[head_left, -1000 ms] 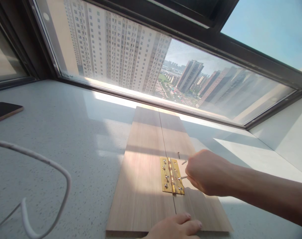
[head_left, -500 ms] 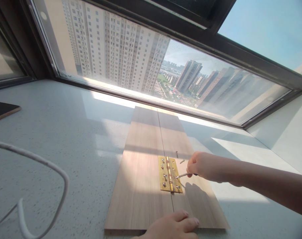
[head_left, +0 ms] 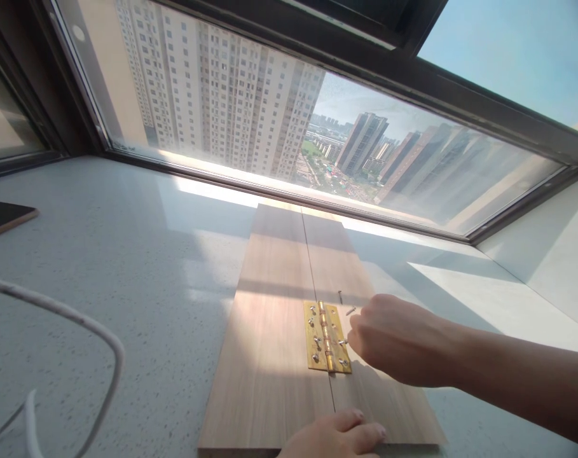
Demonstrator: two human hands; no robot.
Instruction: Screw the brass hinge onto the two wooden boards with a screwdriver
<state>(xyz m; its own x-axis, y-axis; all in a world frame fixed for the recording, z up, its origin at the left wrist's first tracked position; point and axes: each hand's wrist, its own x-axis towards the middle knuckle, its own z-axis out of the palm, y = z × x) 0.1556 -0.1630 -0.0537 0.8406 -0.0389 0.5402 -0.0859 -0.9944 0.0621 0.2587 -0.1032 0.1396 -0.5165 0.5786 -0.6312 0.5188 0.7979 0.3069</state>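
A brass hinge [head_left: 325, 337] lies flat across the seam between two wooden boards [head_left: 264, 362]. Several silver screws stand up in the left leaf's holes, some leaning. In the right leaf, one screw [head_left: 342, 342] sits beside my right hand and another screw [head_left: 344, 362] is nearer to me. My right hand [head_left: 384, 337] is a closed fist just right of the hinge, around a screwdriver almost wholly hidden by the fingers. Two loose screws [head_left: 350, 311] rest on the right board. My left hand [head_left: 334, 436] lies with fingers outstretched on the boards' near edge.
The boards rest on a pale speckled sill [head_left: 140, 286] below a dark-framed window [head_left: 250, 197]. A phone [head_left: 7, 218] lies at the far left. A white cable [head_left: 102, 334] loops up in the left foreground.
My right hand has moved closer to the hinge and turned, now covering the screwdriver whose shaft showed before. My left hand stays at the boards' near edge. The view has shifted slightly.
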